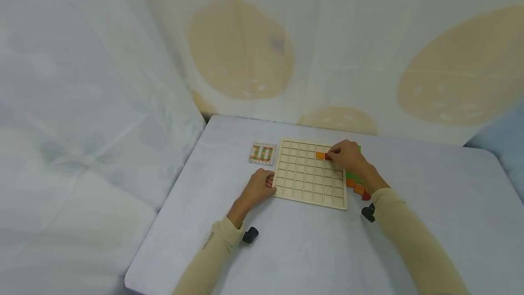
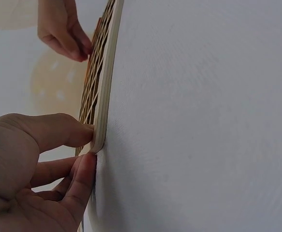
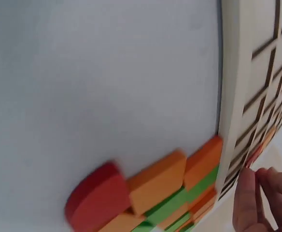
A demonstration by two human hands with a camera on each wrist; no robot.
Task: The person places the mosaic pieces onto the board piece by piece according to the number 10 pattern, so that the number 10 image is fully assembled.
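A pale wooden grid board (image 1: 303, 181) lies flat on the table. My left hand (image 1: 270, 185) pinches its near left corner; in the left wrist view the thumb and a finger of the left hand (image 2: 89, 144) clamp the board's edge (image 2: 105, 96). My right hand (image 1: 331, 155) reaches over the far right part of the board and pinches a small red piece (image 1: 329, 157) at a cell beside an orange piece (image 1: 319, 155) seated in the grid. In the right wrist view the fingertips (image 3: 249, 193) hold that red piece (image 3: 255, 154) against the board (image 3: 237, 72).
A loose pile of green (image 1: 351, 176), orange (image 1: 359, 189) and red (image 1: 366, 196) blocks lies against the board's right edge; the red block (image 3: 97, 200) and orange block (image 3: 155, 181) show close up. A pattern card marked 10 (image 1: 262, 153) lies left of the board. Curtains hang behind the table.
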